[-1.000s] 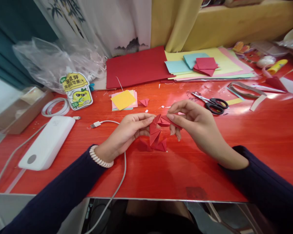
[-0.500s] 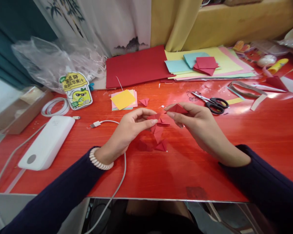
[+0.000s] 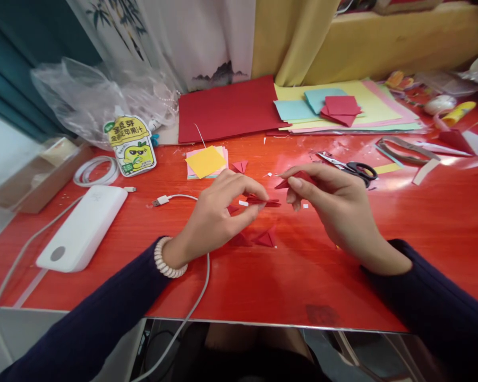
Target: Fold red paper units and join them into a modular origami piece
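Jutting from left fingers (image 3: pixel 248 184): red paper (image 3: pixel 274 202)

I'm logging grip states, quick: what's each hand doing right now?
Left hand: at a flat red folded piece; whether closed on it cannot be told.
Right hand: closed, pinching a pointed red piece.

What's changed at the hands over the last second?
The right hand has drawn its red triangle away from the pieces at the left hand. The left hand has shifted slightly right, its fingertips now at a thin red folded piece; whether it's pinched is unclear. Scissors and power bank haven't moved.
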Demonstrator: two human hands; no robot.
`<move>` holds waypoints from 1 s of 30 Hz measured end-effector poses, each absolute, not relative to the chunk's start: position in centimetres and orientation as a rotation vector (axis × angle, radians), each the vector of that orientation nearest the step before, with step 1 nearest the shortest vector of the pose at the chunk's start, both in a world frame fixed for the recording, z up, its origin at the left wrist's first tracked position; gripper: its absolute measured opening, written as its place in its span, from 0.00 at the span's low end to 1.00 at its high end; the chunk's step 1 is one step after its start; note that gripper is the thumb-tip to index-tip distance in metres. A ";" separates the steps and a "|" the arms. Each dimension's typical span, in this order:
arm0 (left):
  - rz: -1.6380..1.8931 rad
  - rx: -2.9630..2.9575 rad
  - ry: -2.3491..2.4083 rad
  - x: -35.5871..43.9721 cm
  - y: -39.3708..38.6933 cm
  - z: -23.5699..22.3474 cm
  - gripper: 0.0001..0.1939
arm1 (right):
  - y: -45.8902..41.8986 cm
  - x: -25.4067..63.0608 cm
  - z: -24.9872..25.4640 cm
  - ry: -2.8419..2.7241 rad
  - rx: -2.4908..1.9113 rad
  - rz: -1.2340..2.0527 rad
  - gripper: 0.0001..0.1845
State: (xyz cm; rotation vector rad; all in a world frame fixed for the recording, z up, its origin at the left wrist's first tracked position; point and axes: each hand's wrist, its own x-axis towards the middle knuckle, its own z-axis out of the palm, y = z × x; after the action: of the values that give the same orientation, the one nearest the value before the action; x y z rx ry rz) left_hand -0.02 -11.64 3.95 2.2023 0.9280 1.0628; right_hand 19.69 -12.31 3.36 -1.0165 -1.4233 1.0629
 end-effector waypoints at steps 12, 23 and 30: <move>0.944 1.767 0.934 -0.2 -11.3 3.9 0.11 | -12.8 19.7 3.9 -1.526 -0.957 1.196 0.05; 0.882 1.661 1.022 -0.1 -10.9 4.0 0.13 | -12.5 19.7 3.9 -1.486 -1.047 1.415 0.05; 0.886 1.490 1.002 0.1 -10.7 3.8 0.10 | -12.1 19.8 4.1 -1.508 -1.081 1.561 0.13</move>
State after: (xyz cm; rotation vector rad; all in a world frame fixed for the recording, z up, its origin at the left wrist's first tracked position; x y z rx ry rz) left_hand 0.12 -10.68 3.78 1.4900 1.0022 0.8857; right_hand 19.77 -12.09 4.08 -1.0809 -1.5082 1.5613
